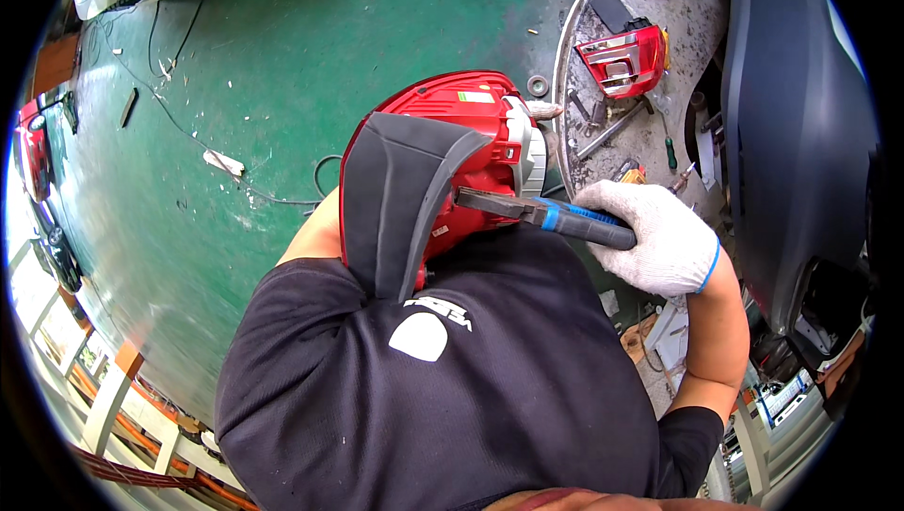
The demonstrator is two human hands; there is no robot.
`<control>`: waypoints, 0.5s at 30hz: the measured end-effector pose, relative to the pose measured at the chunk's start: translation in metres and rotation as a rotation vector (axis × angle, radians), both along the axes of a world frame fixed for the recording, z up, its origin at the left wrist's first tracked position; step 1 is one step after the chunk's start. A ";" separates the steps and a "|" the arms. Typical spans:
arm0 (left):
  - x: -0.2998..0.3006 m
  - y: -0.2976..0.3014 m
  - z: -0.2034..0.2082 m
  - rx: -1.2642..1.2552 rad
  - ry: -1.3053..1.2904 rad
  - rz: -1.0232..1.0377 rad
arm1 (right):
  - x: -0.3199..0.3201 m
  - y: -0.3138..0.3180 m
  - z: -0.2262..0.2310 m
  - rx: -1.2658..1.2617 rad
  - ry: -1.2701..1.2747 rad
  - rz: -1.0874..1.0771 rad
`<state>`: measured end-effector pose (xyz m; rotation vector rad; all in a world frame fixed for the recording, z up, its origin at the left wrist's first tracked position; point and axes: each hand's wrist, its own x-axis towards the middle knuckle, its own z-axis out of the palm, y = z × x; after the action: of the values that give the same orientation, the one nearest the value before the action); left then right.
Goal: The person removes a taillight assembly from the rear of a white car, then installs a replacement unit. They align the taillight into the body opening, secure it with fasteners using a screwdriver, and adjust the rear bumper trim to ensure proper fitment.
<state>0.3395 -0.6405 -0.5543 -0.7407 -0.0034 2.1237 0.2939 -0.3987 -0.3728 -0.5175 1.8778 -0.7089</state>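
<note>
Pliers [544, 215] nearly crosswise, nose [485, 203] leftward

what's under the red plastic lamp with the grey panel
The bare left arm goes beneath; the white-gloved left hand partly emerges rightward; the rest is covered.

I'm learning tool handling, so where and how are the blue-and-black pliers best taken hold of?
Pliers: probably best gripped around both handles, coming from the person's right. The long handles extend that way, where the gloved right hand holds them, while the narrow metal nose points left, over the red lamp.
</note>
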 end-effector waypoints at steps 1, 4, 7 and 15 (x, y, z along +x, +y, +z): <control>0.000 0.000 0.000 -0.004 0.001 0.001 | -0.006 -0.005 0.008 0.066 -0.106 -0.001; 0.000 0.001 0.001 -0.008 -0.004 -0.002 | -0.022 -0.007 0.015 0.122 -0.255 0.096; -0.001 0.002 0.004 -0.012 -0.005 -0.009 | -0.031 -0.003 0.013 0.160 -0.397 0.114; -0.002 0.003 0.007 -0.020 -0.016 -0.011 | -0.035 0.003 0.010 0.189 -0.530 0.114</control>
<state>0.3379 -0.6370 -0.5477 -0.7674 0.0128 2.1106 0.2592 -0.3958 -0.3633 -0.2764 1.3882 -0.5223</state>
